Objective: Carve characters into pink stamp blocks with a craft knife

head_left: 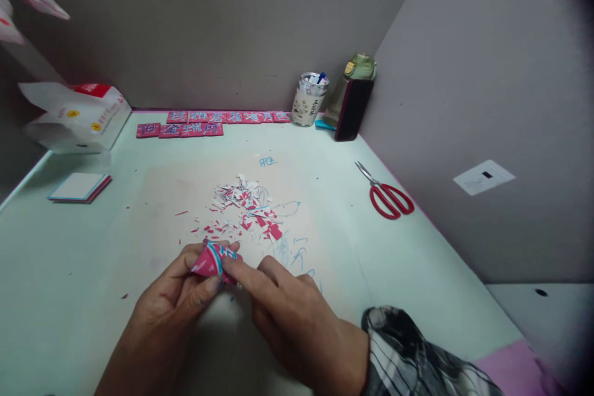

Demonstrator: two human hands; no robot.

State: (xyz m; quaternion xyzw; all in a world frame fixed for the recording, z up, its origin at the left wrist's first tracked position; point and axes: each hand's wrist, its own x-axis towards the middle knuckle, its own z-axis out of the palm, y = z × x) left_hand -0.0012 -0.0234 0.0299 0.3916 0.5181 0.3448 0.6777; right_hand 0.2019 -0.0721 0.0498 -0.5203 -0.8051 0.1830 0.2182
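Observation:
In the head view, a small folded red paper [207, 263] with blue and white marks is pinched between the thumb and fingers of my left hand [179, 294]. My right hand [297, 309] is closed beside it, its index fingertip pressed on the paper's right part. The right thumb is hidden behind the fingers. Just beyond my hands lies a loose heap of red and white paper scraps [245, 198]. Scissors with red handles [387, 198] rest on the table to the right, their blades slightly apart and pointing away from me.
Red paper squares with blue characters [199, 130] line the back edge. A pen jar [306, 102], a green bottle [359, 68] and an upright phone [353, 110] stand at back right. At left are a paper stack [78, 187] and a white bag [86, 120].

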